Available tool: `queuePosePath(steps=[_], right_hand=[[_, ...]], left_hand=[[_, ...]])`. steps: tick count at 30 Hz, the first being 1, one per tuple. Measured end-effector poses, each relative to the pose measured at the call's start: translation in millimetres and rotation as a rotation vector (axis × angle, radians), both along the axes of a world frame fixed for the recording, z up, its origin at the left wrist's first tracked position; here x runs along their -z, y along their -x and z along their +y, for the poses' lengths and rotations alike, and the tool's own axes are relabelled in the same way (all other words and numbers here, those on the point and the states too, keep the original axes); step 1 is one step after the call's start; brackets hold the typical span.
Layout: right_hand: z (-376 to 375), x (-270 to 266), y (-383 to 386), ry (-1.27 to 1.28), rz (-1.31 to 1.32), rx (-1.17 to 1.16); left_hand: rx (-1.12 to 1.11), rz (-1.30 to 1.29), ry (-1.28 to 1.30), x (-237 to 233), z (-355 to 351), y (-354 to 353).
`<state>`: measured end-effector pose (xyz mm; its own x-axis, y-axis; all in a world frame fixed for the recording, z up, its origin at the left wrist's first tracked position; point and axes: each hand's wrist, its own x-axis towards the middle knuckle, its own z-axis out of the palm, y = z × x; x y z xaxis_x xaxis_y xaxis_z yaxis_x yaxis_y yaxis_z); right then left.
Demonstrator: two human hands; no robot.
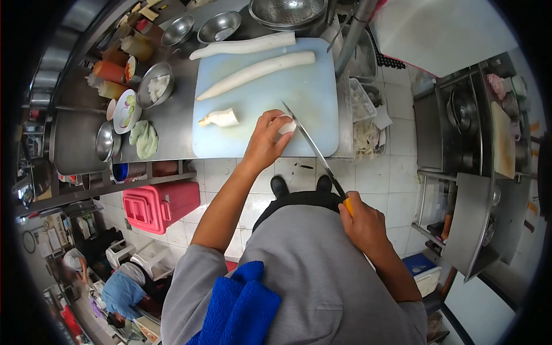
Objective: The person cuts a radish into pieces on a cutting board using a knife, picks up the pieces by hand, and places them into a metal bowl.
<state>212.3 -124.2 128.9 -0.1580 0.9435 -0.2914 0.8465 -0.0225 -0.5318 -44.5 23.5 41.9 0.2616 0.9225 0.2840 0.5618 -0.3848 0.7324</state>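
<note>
My left hand is closed on a short white piece of peeled root vegetable, low on the light blue cutting board. My right hand grips a long kitchen knife by its black and yellow handle. The blade points up and to the left, its edge beside the held piece and its tip beyond it. Left of my left hand lies a stubby end piece of the same vegetable. Farther up the board are two long peeled lengths, a curved one and another at the far edge.
Metal bowls, a colander and a bowl of white chunks stand around the board. A green cloth lies on the counter. To the right are plastic containers; a pink bin sits below. People are at lower left.
</note>
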Motion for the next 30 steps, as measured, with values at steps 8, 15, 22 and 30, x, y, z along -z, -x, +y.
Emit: queuePosePath(steps=[8, 15, 22, 30], right_hand=[[-4.0, -7.8, 0.5, -0.015, -0.036, -0.014], [-4.3, -14.2, 1.8, 0.002, -0.026, -0.022], [0.0, -21.4, 5.0, 0.074, -0.015, -0.045], [-3.8, -23.5, 6.1, 0.005, -0.022, -0.060]], left_hand=[[-0.007, -0.021, 0.036, -1.7, 0.9, -1.2], [-0.005, 0.022, -0.008, -1.2, 1.9, -0.5], [-0.003, -0.006, 0.002, -2.0, 3.0, -1.4], [-0.022, -0.006, 0.053, -1.3, 1.6, -1.2]])
